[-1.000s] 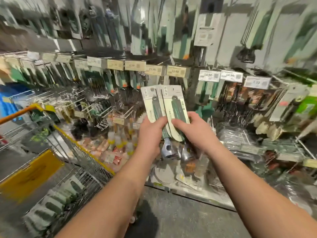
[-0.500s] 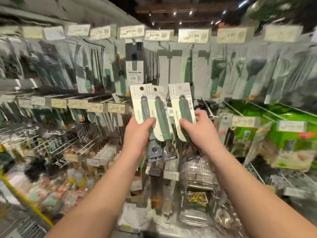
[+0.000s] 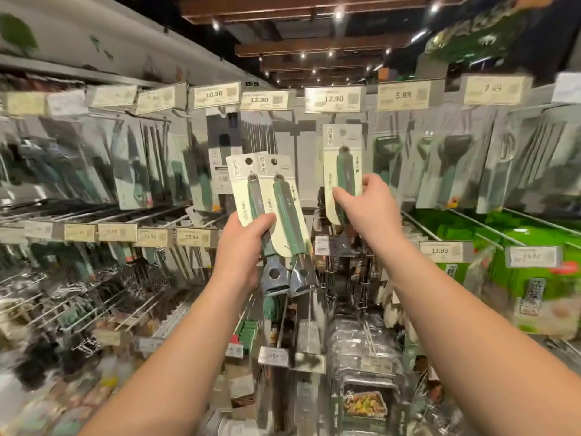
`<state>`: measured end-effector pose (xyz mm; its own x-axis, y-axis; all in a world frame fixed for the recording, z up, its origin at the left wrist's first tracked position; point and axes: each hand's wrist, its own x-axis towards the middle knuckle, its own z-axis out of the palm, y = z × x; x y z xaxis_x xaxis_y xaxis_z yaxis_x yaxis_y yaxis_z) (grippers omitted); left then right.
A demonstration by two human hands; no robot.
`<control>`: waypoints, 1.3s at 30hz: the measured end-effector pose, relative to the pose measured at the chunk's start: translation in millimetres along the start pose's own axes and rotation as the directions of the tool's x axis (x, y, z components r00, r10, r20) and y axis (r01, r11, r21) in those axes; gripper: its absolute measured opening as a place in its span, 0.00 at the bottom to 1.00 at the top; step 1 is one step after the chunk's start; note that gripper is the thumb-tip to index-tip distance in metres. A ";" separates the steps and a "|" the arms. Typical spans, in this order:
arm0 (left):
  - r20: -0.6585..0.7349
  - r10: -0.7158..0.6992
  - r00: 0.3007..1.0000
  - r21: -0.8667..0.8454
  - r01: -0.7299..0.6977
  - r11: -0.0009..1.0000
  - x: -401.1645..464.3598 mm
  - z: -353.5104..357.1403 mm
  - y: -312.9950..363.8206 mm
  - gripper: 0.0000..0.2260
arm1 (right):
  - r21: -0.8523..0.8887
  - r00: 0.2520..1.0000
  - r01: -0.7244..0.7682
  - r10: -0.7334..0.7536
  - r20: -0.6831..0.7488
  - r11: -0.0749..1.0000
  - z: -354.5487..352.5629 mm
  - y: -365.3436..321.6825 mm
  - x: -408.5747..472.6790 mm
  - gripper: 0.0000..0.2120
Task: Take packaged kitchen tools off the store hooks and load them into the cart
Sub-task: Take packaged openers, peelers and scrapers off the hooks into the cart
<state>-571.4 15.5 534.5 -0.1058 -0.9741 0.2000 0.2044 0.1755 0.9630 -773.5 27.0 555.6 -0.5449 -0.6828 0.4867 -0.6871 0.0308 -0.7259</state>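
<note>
My left hand (image 3: 243, 247) grips two packaged kitchen tools (image 3: 270, 209), cream cards with green handles and metal heads hanging below my fingers. My right hand (image 3: 366, 209) holds a third packaged tool (image 3: 342, 158) of the same kind, raised up against the top row of the hook display, just under a 12.90 price tag (image 3: 333, 99). Whether its card is on a hook cannot be seen. The two hands are apart, the right one higher. The cart is out of view.
Rows of store hooks (image 3: 147, 212) carry packaged utensils on the left and peelers (image 3: 446, 165) on the right. Green packages (image 3: 534, 262) fill the right shelf. Clear boxed goods (image 3: 361, 357) lie on the shelf below my arms. Price tags line each rail.
The view swung up and away from the cart. My hands separated: the right one carried a single package up to the top row, while the left kept two.
</note>
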 end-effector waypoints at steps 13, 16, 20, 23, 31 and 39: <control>0.143 0.023 0.989 -0.119 -0.006 0.993 52.3 9.6 14.0 0.06 | -0.125 0.992 -0.024 0.008 -0.128 0.992 31.6 -9.8 57.8 0.27; 0.167 0.020 0.986 -0.103 -0.002 0.995 59.6 8.5 15.0 0.06 | -0.159 0.990 -0.034 0.012 -0.139 0.987 40.5 -5.3 66.7 0.30; 0.178 0.013 0.984 -0.106 0.006 0.994 64.8 7.1 14.2 0.04 | -0.170 0.989 -0.062 0.038 -0.142 0.984 49.4 -3.2 77.7 0.29; 0.177 0.019 0.984 -0.115 0.001 0.993 68.1 4.5 13.0 0.05 | -0.162 0.988 -0.102 0.080 -0.136 0.981 58.5 -5.9 89.1 0.24; 0.182 -0.011 0.983 -0.177 0.044 0.983 74.7 -3.1 10.0 0.10 | -0.173 0.975 -0.220 0.210 -0.075 0.960 78.6 -10.1 116.7 0.10; 0.200 -0.014 0.980 -0.195 0.054 0.979 74.6 -7.1 12.6 0.10 | -0.018 0.959 -0.281 0.281 -0.035 0.959 89.9 -6.8 128.0 0.21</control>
<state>-569.8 -55.9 560.3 -0.3011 -0.9282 0.2185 0.3843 0.0916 0.9186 -795.3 -126.3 579.1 -0.7323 -0.6206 0.2803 -0.5145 0.2346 -0.8248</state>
